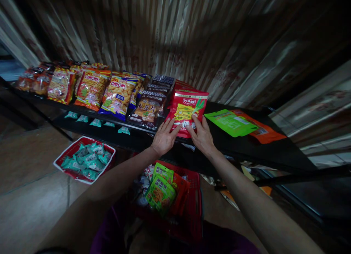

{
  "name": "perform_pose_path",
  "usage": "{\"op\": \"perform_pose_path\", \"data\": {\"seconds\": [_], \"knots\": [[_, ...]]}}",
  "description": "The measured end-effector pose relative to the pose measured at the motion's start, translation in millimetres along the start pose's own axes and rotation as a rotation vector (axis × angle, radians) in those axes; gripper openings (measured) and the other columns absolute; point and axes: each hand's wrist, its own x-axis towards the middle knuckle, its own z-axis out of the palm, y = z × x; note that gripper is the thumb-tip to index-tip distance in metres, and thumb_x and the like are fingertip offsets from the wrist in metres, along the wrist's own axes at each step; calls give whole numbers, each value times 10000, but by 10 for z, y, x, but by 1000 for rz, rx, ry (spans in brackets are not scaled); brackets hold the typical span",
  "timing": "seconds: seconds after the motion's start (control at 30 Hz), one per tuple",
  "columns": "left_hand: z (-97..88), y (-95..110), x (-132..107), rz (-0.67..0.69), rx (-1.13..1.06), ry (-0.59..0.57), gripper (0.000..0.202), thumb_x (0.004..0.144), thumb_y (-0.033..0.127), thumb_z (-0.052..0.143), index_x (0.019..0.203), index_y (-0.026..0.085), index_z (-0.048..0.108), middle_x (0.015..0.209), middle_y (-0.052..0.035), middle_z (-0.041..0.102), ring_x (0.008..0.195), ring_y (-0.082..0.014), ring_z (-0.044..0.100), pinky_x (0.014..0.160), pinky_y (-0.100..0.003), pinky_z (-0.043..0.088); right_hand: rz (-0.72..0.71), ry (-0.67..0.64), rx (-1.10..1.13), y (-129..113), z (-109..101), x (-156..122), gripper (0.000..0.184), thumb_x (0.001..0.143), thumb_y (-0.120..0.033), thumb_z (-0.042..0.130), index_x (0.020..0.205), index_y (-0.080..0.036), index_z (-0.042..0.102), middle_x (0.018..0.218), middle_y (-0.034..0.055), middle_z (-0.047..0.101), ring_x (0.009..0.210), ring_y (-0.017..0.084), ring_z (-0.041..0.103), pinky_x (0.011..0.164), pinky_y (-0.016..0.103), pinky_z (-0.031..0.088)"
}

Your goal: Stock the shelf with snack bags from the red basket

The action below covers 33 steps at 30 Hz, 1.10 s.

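We have snack bags (pixel 117 95) standing in a row along the shelf (pixel 274 151) from ten to twelve o'clock. The red packet (pixel 188 109) leans at the row's right end at twelve, while a green packet (pixel 231 122) and an orange packet (pixel 264 133) lie flat at two and a basket (pixel 196 195) at six holds more, so we judge much is left. Both arms reach forward, our left hand (pixel 164 137) and right hand (pixel 202 135) side by side, palms down, fingers spread, fingertips resting on the red packet's lower edge, gripping nothing.
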Motion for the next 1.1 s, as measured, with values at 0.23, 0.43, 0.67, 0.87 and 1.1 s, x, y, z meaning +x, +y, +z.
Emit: {"op": "perform_pose_path", "data": {"seconds": [0.23,0.43,0.67,0.87,1.1], "knots": [[37,-22,15,-68,-19,61,422,945,281,306,1310,150,472,1443,-134,389,1376,-203,284,1116,-373,304,-41,-3,-19,17,-30,-47,620,836,-528,451,1367,-208,430,1534,108,190,1391,332,208,1096,518,261],[63,43,16,-82,-4,122,455,930,299,340,1321,84,431,1437,-179,384,1392,-253,236,1119,-418,292,-28,-37,-3,30,-31,-10,673,838,-539,441,1392,-160,398,1533,148,184,1393,339,205,1100,491,258],[30,66,-160,48,3,175,481,917,256,353,1382,136,332,1512,-163,243,1427,-262,58,1127,-530,215,7,-60,12,-14,-116,-95,722,836,-579,437,1434,-194,316,1541,150,158,1408,341,149,1091,503,267],[16,90,-363,105,27,128,493,915,222,347,1399,134,313,1516,-166,234,1426,-263,30,1126,-543,195,11,-34,32,44,-150,-224,687,854,-559,428,1419,-176,349,1536,149,180,1405,312,186,1100,463,285],[53,62,-426,97,52,97,498,908,217,348,1396,119,324,1511,-168,246,1425,-263,50,1127,-538,187,12,-7,184,152,-168,-300,651,831,-560,474,1380,-216,410,1516,144,217,1270,327,445,980,479,460]]}}
